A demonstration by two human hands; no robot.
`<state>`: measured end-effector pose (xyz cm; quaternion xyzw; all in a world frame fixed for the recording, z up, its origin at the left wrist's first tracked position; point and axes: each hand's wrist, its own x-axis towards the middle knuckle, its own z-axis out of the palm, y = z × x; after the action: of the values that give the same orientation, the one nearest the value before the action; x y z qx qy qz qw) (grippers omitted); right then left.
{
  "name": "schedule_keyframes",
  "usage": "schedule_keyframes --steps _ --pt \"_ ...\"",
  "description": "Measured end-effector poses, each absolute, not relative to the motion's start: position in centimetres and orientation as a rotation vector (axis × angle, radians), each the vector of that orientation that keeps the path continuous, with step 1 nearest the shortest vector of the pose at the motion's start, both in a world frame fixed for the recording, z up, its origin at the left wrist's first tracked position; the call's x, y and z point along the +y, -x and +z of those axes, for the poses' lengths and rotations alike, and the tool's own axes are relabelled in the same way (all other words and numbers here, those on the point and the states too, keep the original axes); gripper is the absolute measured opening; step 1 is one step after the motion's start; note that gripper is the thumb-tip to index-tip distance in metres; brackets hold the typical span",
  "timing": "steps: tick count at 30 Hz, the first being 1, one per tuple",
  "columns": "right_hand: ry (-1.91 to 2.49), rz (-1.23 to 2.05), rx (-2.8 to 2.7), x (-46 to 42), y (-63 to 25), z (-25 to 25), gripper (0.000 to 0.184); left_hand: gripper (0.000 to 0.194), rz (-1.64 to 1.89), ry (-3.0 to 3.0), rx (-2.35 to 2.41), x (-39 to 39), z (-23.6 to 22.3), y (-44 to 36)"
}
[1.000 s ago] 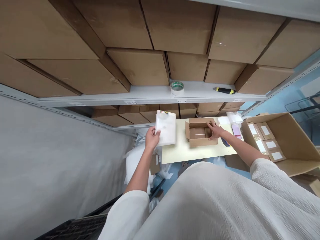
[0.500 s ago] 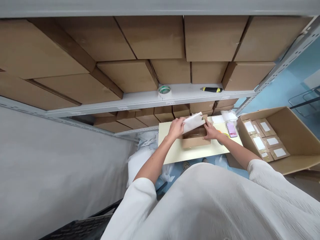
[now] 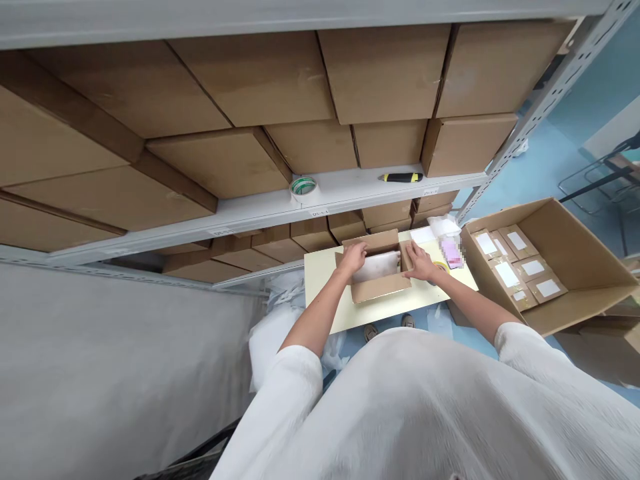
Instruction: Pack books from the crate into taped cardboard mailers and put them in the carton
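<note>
An open cardboard box (image 3: 381, 288) stands on the pale yellow table with its flaps spread. Inside it lies a white wrapped packet (image 3: 379, 266), its long side running left to right. My left hand (image 3: 353, 259) is closed, fingers curled over the packet's left end at the box's left side; the fingertips are partly hidden. With thumb and fingers my right hand (image 3: 420, 263) grips the right end flap. A yellow tape roll (image 3: 442, 266) is close beside my right wrist, partly covered by it.
A purple-screened phone (image 3: 452, 253) and white sheets lie at the table's (image 3: 320, 283) right. A large carton (image 3: 590, 267) of labelled small boxes stands further right. Ahead, a shelf (image 3: 350, 189) bears stacked cartons, a tape roll (image 3: 303, 187) and a cutter knife (image 3: 401, 177). White plastic packing (image 3: 275, 327) lies left.
The white packet, held tilted above the box before, now lies down inside it. My left hand has lowered with it. The view has shifted slightly to the right.
</note>
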<state>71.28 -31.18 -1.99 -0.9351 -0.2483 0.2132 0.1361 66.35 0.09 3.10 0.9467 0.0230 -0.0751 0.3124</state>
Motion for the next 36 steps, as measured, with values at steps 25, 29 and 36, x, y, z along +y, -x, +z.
schedule_keyframes --steps 25,29,36 --pt "1.918 0.711 -0.120 -28.4 -73.5 -1.4 0.057 0.106 -0.282 -2.345 0.080 3.6 -2.1 -51.3" --pt "2.007 0.666 -0.101 -28.1 -74.5 -1.0 0.060 0.084 -0.118 -2.224 0.250 2.7 -2.5 -52.6" --pt "2.032 0.463 -0.341 -26.8 -75.7 0.6 0.073 0.086 0.133 -2.248 0.585 1.0 -3.9 -56.1"
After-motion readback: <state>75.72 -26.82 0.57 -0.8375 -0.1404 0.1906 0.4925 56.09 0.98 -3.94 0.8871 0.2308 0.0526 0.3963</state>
